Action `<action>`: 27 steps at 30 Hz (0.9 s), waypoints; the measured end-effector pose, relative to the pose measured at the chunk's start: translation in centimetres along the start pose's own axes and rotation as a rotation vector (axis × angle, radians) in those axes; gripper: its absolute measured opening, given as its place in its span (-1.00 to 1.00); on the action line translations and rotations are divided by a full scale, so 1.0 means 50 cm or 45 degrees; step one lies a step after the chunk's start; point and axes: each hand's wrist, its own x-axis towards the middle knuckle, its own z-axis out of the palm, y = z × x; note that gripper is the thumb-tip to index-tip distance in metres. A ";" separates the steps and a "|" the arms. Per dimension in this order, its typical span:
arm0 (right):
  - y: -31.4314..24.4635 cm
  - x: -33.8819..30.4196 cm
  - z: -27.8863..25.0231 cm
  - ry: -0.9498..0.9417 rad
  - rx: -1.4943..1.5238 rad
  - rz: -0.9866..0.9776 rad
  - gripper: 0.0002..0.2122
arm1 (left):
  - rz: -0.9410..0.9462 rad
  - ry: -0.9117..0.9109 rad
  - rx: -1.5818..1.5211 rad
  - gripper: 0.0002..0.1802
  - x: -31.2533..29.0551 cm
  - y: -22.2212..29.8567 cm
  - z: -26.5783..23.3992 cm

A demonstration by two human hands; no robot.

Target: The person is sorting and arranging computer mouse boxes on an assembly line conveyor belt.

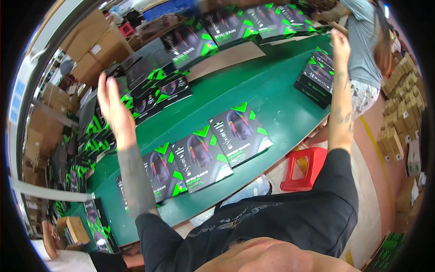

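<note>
Boxes (201, 156) are lying in a row along the counter (267, 93)'s near side; probably light, stiff card, slick-faced, easily dented at corners, so best held by opposite side edges. Left hand (117, 109) is hovering open, fingers extended, nothing visible in it, near the left stack (142, 75). Right hand (340, 47) is hanging raised near the right stack (315, 77), fingers looking bunched; too blurred to tell open or closed.
</note>
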 end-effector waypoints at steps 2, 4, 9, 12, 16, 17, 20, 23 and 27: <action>-0.033 -0.161 0.001 -0.225 -0.093 0.127 -0.81 | 0.125 -0.010 0.343 -0.51 -0.087 -0.003 -0.062; -0.003 -0.306 -0.039 -0.365 0.003 0.334 -0.85 | -0.028 -0.063 0.553 -0.52 -0.153 0.014 -0.116; -0.035 -0.480 0.015 -0.868 -0.093 0.539 -0.73 | -0.336 -0.120 0.979 -0.54 -0.259 0.001 -0.359; -0.085 -0.506 0.113 -1.205 -0.140 0.176 -0.66 | -0.410 -0.501 1.244 -0.41 -0.333 0.043 -0.341; -0.081 -0.549 0.231 -1.534 -0.183 -0.256 -0.63 | -0.121 -1.180 1.470 -0.08 -0.403 0.051 -0.227; -0.086 -0.558 0.242 -1.751 -0.215 -0.175 -0.63 | -0.115 -1.187 1.458 -0.03 -0.418 0.042 -0.206; -0.096 -0.591 0.254 -1.656 -0.020 0.041 -0.69 | -0.123 -1.177 1.670 0.07 -0.453 0.017 -0.194; -0.087 -0.619 0.238 -1.324 0.489 0.969 -0.69 | -0.133 -1.155 1.731 0.12 -0.469 0.022 -0.216; 0.053 -0.596 0.268 -1.454 1.956 1.109 -0.69 | -0.099 -1.165 1.690 0.05 -0.436 0.042 -0.225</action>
